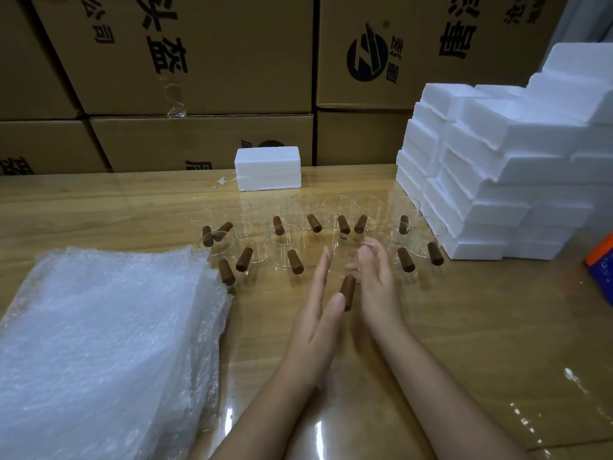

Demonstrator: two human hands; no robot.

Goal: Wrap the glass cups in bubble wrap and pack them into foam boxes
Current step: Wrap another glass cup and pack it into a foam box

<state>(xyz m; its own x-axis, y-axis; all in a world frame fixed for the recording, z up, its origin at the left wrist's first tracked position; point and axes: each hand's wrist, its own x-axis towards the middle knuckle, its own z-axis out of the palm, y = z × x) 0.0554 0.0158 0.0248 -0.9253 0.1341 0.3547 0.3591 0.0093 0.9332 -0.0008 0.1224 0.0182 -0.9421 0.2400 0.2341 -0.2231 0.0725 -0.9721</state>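
Clear glass cup (346, 262), brown handle toward camera, between both hands over wooden table (464, 327). Left hand (320, 303): fingers straight, pressed together, beside it. Right hand (376, 280): fingers curl round it, probably gripping.

- your table (464, 327) shows wood grain under a smooth, glossy top with streaks of glare.
- the glass cups (285, 242) are clear, shiny glass; their handles (295, 261) look like matt brown wood.
- the bubble wrap (99, 343) is translucent plastic, bumpy and faintly shiny.
- the foam boxes (497, 161) are white, matt and grainy.
- the cartons (199, 61) are matt brown cardboard; the clear tape (174, 97) on one is glossy.
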